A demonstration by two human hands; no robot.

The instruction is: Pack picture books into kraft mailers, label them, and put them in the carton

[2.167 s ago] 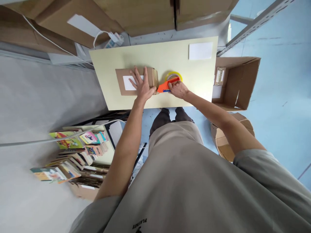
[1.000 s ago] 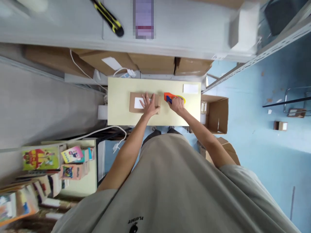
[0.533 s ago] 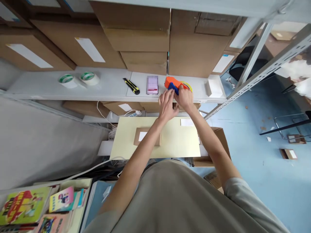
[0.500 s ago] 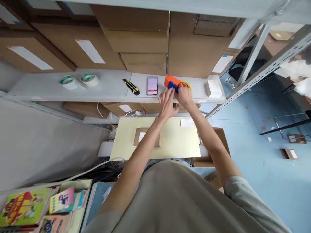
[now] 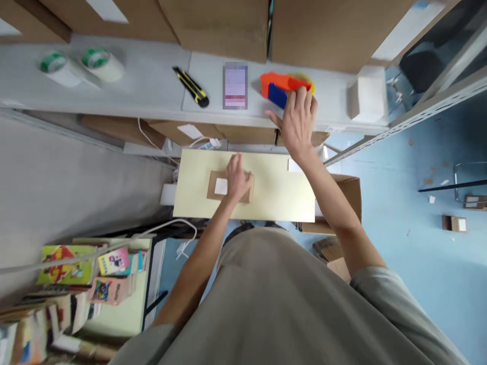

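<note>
An orange and blue tape dispenser (image 5: 274,80) with a yellow ring behind it rests on the grey shelf. My right hand (image 5: 299,121) is at its near right side, fingertips against or just over it and the thumb spread out to the left. Lower down, my left hand (image 5: 236,178) hovers over or lightly touches a small brown cardboard box (image 5: 211,187) bearing a white label. Its fingers point forward with the thumb apart, holding nothing. The box lies on a pale yellow table (image 5: 279,197).
Left along the shelf are a phone (image 5: 235,86), a yellow-black utility knife (image 5: 192,87) and two tape rolls (image 5: 108,68). A white stack (image 5: 368,96) stands right. Large cartons (image 5: 224,30) line the back. Books (image 5: 68,263) lie lower left; an open carton (image 5: 349,197) stands right.
My left hand has left the tape dispenser and come down to the cardboard box. My right hand's fingers have loosened at the dispenser, which sits on the shelf. The view has tilted downward.
</note>
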